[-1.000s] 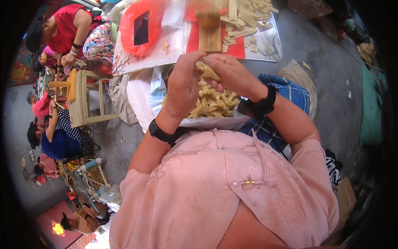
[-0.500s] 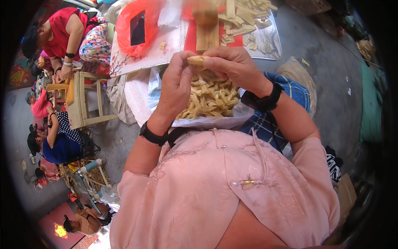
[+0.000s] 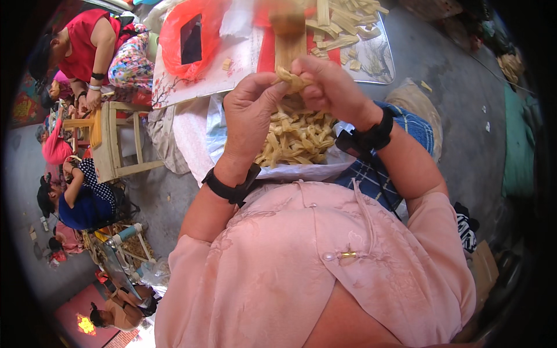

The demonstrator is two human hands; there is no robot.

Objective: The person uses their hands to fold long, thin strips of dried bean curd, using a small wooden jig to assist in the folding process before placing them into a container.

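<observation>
Between my hands, above a plastic-lined container, is a folded, pale yellow flat strip (image 3: 288,77) with a bend or knot in it. My left hand (image 3: 248,110) pinches its near side with thumb and forefinger. On the other side my right hand (image 3: 332,90) is closed on the strip, its fingers curled. Below them lies a heap of similar twisted and knotted yellow pieces (image 3: 297,138) in a whitish plastic sheet (image 3: 301,171) near my lap. Beyond my hands, a wooden block (image 3: 290,51) lies on red material; its far end is blurred.
Flat yellow strips (image 3: 342,42) lie loose on the far right of the table (image 3: 203,88). A red plastic bag (image 3: 168,43) with a dark rectangular object (image 3: 191,39) is at far left. A wooden stool (image 3: 134,145) stands left, where a person in red (image 3: 96,46) and others work.
My right hand has turned and its fingers have curled in. My left hand has shifted slightly right. The strip between them now shows a raised loop or end.
</observation>
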